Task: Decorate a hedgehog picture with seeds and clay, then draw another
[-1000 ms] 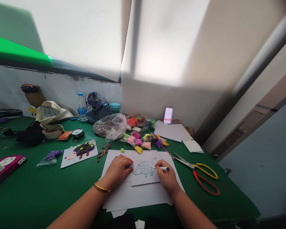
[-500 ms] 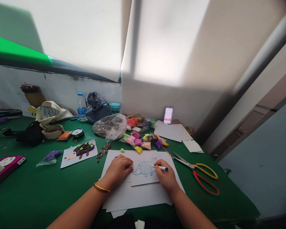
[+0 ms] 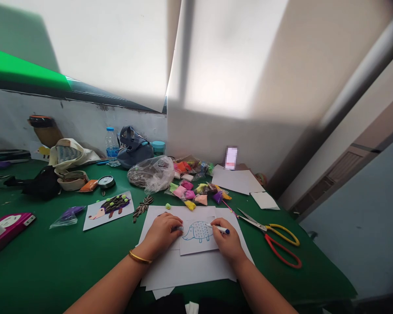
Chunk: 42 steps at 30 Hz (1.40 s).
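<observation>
Cautiously, I note the right hand [image 3: 227, 246] clamped on a white blue-capped marker [image 3: 220, 229]; if the left hand [image 3: 162, 233], grip unclear, lets the white paper hedgehog sketch [image 3: 196, 246] slip, lines could stray.

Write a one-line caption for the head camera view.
Right hand holds a white marker at a blue hedgehog drawing while the left hand rests on its sheet.
</observation>
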{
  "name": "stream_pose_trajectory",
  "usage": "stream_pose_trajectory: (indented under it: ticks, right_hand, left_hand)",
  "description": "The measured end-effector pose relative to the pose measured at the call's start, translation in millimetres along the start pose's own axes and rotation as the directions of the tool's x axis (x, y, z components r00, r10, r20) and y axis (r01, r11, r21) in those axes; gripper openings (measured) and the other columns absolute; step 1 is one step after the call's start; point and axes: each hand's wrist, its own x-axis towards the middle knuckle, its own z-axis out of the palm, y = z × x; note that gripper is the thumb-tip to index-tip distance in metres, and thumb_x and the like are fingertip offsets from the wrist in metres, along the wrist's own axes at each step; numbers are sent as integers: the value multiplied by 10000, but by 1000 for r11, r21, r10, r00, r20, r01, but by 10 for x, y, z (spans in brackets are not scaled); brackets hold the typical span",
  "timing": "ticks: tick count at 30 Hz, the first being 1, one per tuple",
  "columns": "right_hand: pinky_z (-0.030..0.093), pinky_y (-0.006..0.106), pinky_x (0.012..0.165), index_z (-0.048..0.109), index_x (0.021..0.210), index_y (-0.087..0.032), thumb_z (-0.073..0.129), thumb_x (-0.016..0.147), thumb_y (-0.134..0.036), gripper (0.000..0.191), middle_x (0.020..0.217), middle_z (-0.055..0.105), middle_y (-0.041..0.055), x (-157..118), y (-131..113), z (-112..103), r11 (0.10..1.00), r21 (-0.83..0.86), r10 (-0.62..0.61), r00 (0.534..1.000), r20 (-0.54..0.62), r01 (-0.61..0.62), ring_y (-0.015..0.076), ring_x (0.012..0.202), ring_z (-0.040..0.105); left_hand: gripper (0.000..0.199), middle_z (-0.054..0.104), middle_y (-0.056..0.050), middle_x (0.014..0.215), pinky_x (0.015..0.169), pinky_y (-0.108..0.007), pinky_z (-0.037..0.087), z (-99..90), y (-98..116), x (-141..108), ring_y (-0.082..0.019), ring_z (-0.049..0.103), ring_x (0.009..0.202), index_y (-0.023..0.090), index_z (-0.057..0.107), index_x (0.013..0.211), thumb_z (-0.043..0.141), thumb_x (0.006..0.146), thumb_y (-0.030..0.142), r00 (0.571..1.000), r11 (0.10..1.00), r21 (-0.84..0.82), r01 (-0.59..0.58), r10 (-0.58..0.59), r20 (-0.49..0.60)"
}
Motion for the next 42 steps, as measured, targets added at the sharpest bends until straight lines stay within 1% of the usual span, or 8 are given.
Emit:
stream_pose_trajectory:
  ticks: [8, 12, 16, 22, 28, 33, 39, 42]
  right_hand:
    - [447, 293, 687, 641, 819, -213, 482, 841, -303, 184, 793, 655, 26, 1, 2, 5, 999, -14, 37, 999, -3, -37, 216, 772, 610]
    - [467, 312, 793, 651, 890, -210, 489, 866, -350, 215, 911, 679, 54, -5, 7, -3, 999, 37, 2, 999, -37, -1, 238, 894, 621]
    - [464, 327, 856, 648, 914, -211, 498, 876, -356, 211, 971, 681, 61, 4, 24, 14, 999, 43, -1, 1000, 17, 0, 244, 959, 621]
    - [471, 327, 796, 655, 875, -213, 499, 872, -361, 215, 914, 685, 55, 12, 13, 9, 999, 19, 29, 1000, 12, -30, 243, 897, 629]
    - [471, 308, 749, 657, 856, -206, 497, 866, -371, 230, 847, 676, 45, 18, 42, -27, 999, 27, 36, 996, -78, -34, 229, 831, 623]
    - [458, 300, 724, 663, 836, -211, 502, 855, -375, 230, 832, 684, 37, 24, 40, -12, 999, 11, 42, 998, -36, -42, 227, 811, 621]
    - [450, 297, 700, 656, 795, -213, 506, 839, -357, 213, 792, 675, 30, 21, 33, -12, 999, 1, 39, 998, -40, -39, 220, 778, 612]
    - [446, 298, 711, 650, 818, -213, 490, 848, -353, 214, 809, 665, 32, 15, 30, -23, 999, -5, 46, 998, -45, -47, 222, 802, 608]
  left_hand:
    - [125, 758, -6, 1053, 947, -358, 445, 6, -10, 9, -224, 632, 1019, 261, 768, 920, 724, 803, 265, 1000, 1000, -7, -10, 9, -12]
    - [128, 757, -8, 1055, 947, -363, 444, -2, -3, 4, -228, 631, 1023, 263, 768, 923, 722, 803, 268, 1000, 1000, -8, -4, 4, -6]
    - [127, 756, -7, 1057, 946, -364, 443, -15, 13, 3, -233, 628, 1023, 261, 766, 926, 725, 806, 270, 1000, 1000, -1, 1, -1, 1]
    - [126, 755, 0, 1061, 944, -358, 443, -16, 21, 3, -230, 625, 1026, 263, 765, 925, 728, 804, 268, 1000, 1000, -1, 4, -4, 1]
    - [123, 754, -8, 1059, 951, -357, 441, -4, 2, -3, -223, 626, 1017, 261, 767, 920, 715, 810, 278, 1000, 1000, -6, -1, 1, -10]
    - [131, 754, -11, 1061, 957, -368, 440, 6, -12, 0, -229, 626, 1023, 258, 767, 924, 711, 806, 266, 1000, 1000, -4, -9, 9, -5]
    - [133, 754, -12, 1063, 952, -367, 441, 2, 1, 0, -232, 625, 1026, 260, 768, 926, 720, 802, 266, 1000, 1000, -12, -3, 3, -7]
    - [132, 754, -10, 1063, 953, -361, 438, -10, 11, -2, -231, 622, 1028, 262, 769, 927, 721, 804, 269, 1000, 1000, -16, 7, -7, -3]
